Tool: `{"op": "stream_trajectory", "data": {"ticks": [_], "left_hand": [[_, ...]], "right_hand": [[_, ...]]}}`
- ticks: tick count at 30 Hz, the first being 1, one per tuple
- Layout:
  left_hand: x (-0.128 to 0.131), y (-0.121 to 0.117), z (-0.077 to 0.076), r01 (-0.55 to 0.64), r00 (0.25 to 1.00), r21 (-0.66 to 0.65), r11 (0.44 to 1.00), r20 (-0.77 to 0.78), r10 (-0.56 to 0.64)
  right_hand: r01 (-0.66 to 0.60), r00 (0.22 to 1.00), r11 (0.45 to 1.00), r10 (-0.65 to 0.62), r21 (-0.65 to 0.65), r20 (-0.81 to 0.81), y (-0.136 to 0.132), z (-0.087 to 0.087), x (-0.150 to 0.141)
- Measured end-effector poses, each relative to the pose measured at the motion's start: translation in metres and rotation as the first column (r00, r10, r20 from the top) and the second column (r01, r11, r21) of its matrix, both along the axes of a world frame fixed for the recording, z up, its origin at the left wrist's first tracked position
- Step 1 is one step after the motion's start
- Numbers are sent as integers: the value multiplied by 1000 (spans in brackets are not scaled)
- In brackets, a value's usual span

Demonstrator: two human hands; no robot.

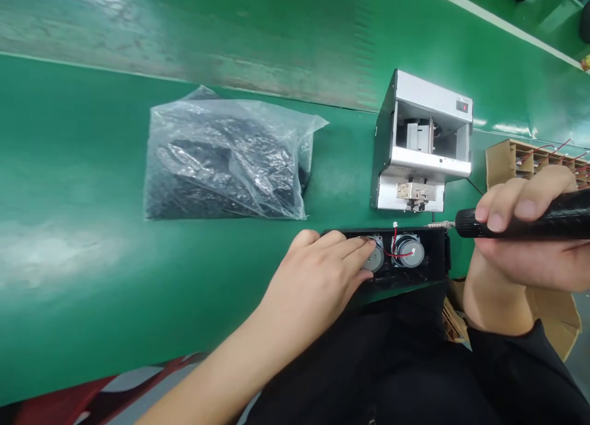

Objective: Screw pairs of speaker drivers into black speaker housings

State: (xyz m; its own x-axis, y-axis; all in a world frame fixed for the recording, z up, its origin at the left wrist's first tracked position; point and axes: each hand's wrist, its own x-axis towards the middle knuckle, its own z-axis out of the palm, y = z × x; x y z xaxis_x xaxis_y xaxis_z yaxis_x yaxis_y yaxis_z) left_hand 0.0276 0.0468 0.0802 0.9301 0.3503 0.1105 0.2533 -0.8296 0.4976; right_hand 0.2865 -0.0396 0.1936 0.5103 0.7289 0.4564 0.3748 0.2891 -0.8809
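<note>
A long black plastic housing [436, 259] lies near the bench's front edge, with two round grey speakers in it. My left hand [322, 265] is closed about the left speaker [375, 259], thumb and fingertips against its sides, covering part of it. The right speaker [410, 253] shows fully, with a red wire [395, 237] ending in a small white connector. My right hand [530, 228] grips a black electric screwdriver [553, 219] held level. Its bit [440, 225] points left, over the housing's far right corner. Whether a screw sits on the tip I cannot tell.
A grey-and-black screw feeder [428, 154] stands just beyond the housing. Left of it lies a clear plastic bag [225, 160] of dark parts. A divided cardboard box [500, 160] with red-wired parts stands at right; more cardboard [557, 317] is below the bench edge.
</note>
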Motion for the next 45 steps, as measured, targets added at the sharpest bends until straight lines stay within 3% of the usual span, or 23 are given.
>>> {"op": "stream_trajectory", "data": {"ticks": [4, 9, 14, 20, 25, 31, 36, 40, 45], "left_hand": [[1, 8, 1, 57, 998, -28, 998, -5, -57], [1, 9, 1, 53, 998, -64, 997, -25, -55], [1, 8, 1, 50, 999, -68, 996, 10, -49], [-4, 3, 0, 50, 999, -67, 997, -1, -50], [-4, 2, -2, 40, 999, -70, 997, 3, -40], [-4, 4, -3, 38, 999, -99, 994, 0, -39], [-5, 3, -5, 31, 1000, -107, 994, 10, -30], [-3, 3, -6, 43, 999, -101, 994, 24, -41], [-2, 2, -5, 37, 999, -88, 995, 22, -36]], "right_hand": [[38, 998, 968, -22, 250, -65, 22, -15, -16], [5, 999, 971, 5, 239, -44, 29, -26, -26], [-110, 993, 952, 94, 285, 69, 29, -35, -11], [-32, 991, 963, -5, 267, 136, 38, -51, 3], [-50, 988, 960, 8, 275, 152, 42, -47, -2], [34, 990, 956, -72, 290, 121, 44, -43, -12], [-8, 1000, 947, -1, 321, 27, 47, -45, -19], [53, 995, 914, -15, 401, -98, 51, -47, -26], [30, 997, 919, -1, 394, -74, 53, -49, -23]]}}
